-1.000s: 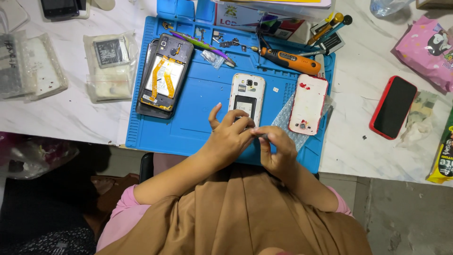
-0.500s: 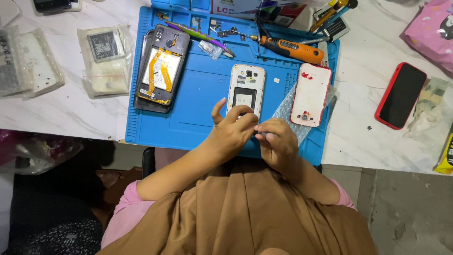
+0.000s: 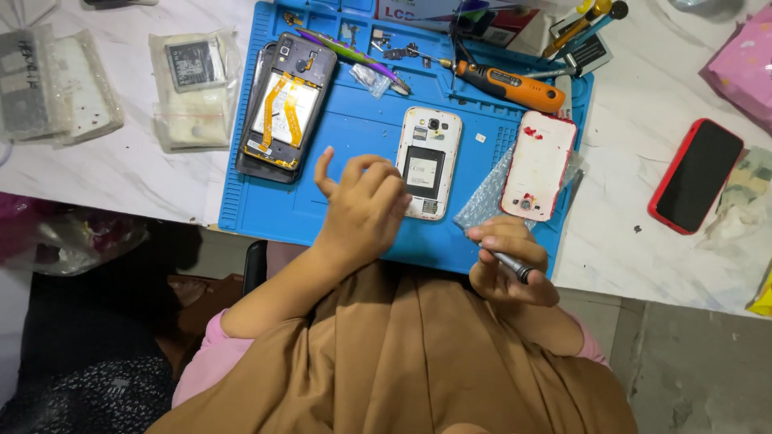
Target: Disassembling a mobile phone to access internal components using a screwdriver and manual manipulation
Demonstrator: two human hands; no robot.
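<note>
A white phone with its back off (image 3: 429, 161) lies in the middle of a blue work mat (image 3: 354, 137). My left hand (image 3: 362, 210) hovers just left of it with fingers loosely curled and one finger raised; its fingertips reach the phone's left edge and I see nothing in it. My right hand (image 3: 511, 269) is at the mat's near edge, closed around a thin grey metal tool (image 3: 508, 263). A white back cover with red spots (image 3: 537, 165) rests on bubble wrap (image 3: 481, 207) to the right of the phone.
A dark opened phone with orange flex cables (image 3: 283, 104) lies on the mat's left. An orange-handled screwdriver (image 3: 511, 84) and small parts sit along the far edge. A red-cased phone (image 3: 696, 175), plastic bags with parts (image 3: 193, 88) and a pink bag (image 3: 744, 64) lie on the white table.
My hands were together at the mat's near edge and have come apart. The left hand has moved up toward the white phone; the right stays low, holding the grey tool.
</note>
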